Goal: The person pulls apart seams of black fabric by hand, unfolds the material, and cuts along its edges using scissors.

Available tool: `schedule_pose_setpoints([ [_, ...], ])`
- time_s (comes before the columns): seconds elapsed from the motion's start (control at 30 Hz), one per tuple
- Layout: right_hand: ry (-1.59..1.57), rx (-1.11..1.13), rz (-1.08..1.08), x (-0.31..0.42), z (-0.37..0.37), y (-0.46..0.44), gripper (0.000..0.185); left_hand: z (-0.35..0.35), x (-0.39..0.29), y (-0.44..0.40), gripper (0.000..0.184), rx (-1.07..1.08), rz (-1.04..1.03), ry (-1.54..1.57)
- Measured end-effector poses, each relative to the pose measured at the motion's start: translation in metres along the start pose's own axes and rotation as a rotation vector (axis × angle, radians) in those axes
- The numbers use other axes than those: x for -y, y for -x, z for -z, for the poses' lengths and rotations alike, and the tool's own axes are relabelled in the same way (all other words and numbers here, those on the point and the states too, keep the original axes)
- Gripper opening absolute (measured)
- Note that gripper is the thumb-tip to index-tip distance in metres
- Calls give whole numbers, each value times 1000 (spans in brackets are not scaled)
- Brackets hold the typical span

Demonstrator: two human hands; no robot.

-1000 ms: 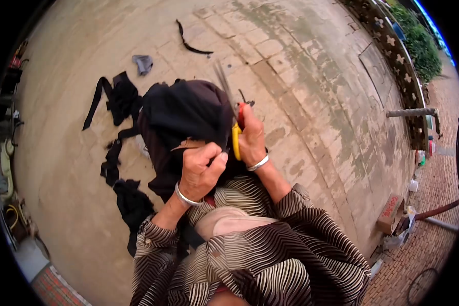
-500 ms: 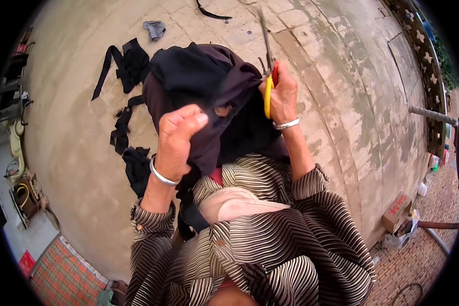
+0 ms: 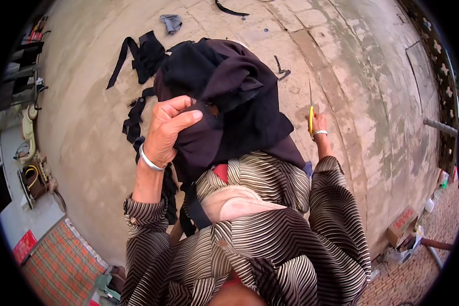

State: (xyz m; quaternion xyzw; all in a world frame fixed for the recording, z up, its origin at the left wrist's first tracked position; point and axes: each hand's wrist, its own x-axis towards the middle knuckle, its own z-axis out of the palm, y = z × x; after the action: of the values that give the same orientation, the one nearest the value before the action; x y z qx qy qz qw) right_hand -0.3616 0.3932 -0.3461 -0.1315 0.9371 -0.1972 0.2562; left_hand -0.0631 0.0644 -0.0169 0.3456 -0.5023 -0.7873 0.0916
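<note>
A bundle of dark purple and black cloth (image 3: 239, 76) lies across my lap, with a small frayed hole (image 3: 213, 110) in it. My left hand (image 3: 166, 127) is closed at the cloth's left side, thumb and forefinger pinching its edge beside the hole. Out to the right, away from the cloth and low over the ground, my right hand (image 3: 319, 124) is closed round the handles of the scissors (image 3: 311, 115). Their yellow handle shows, and the thin blades point away from me.
Black cloth scraps (image 3: 150, 56) and a dark strip (image 3: 133, 120) lie on the concrete ground (image 3: 92, 153) at left. Farther off are a grey cloth (image 3: 171, 23) and a black strip (image 3: 231, 9). Thin dark snippets (image 3: 281, 69) lie right of the bundle. A cardboard box (image 3: 402, 225) stands at lower right.
My right hand has moved the scissors away from the cloth, right and down towards the ground. Dark snippets now show on the ground. My left hand stays by the hole, its fingers turned towards the cloth.
</note>
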Motion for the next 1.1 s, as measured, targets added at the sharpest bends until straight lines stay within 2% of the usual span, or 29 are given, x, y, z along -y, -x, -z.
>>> schedule_pose_setpoints([
  [0.07,112,-88,-22,-56,-42,2,39,1,-1,0,7,-6,7,20],
  [0.13,93,-90,-237,-25,-28,38,45,2,-2,0,12,12,-14,38],
  [0.17,89,-86,-228,-41,-40,42,45,1,-3,1,12,3,-19,34],
  [0.23,131,-228,-18,-95,-80,34,46,-8,-7,2,14,-57,-55,36],
  [0.27,126,-229,-15,-91,-78,31,46,-13,-9,3,14,-58,-58,31],
  [0.33,58,60,-138,-69,-61,25,45,-20,-14,1,17,-19,-151,-45],
  [0.43,-341,-279,189,36,-4,24,39,-16,-12,3,27,5,-104,-51],
  [0.5,-615,-276,393,140,55,49,34,-14,-9,3,24,17,-108,-45],
  [0.63,-510,-208,1100,291,132,129,54,-16,-2,2,18,34,-160,30],
  [0.67,-461,-124,1236,309,132,137,60,-18,-3,3,18,39,-166,35],
  [0.73,-363,-148,1409,339,122,145,59,-21,-5,7,18,31,-106,77],
  [0.8,-220,-185,1534,350,104,137,40,-23,-2,9,18,1,-98,101],
  [0.83,-215,-177,1542,353,99,132,40,-23,0,10,18,-10,-87,92],
  [0.9,-129,-329,1534,361,90,125,17,-23,4,10,19,-24,-72,94],
  [0.93,-131,-422,1522,366,87,121,14,-22,5,9,19,-20,-55,81],
  [1.0,-77,-412,1480,370,77,115,12,-24,10,6,19,-8,-22,52],
  [1.1,-77,-356,1455,373,53,106,10,-38,28,3,17,-138,-74,131],
])
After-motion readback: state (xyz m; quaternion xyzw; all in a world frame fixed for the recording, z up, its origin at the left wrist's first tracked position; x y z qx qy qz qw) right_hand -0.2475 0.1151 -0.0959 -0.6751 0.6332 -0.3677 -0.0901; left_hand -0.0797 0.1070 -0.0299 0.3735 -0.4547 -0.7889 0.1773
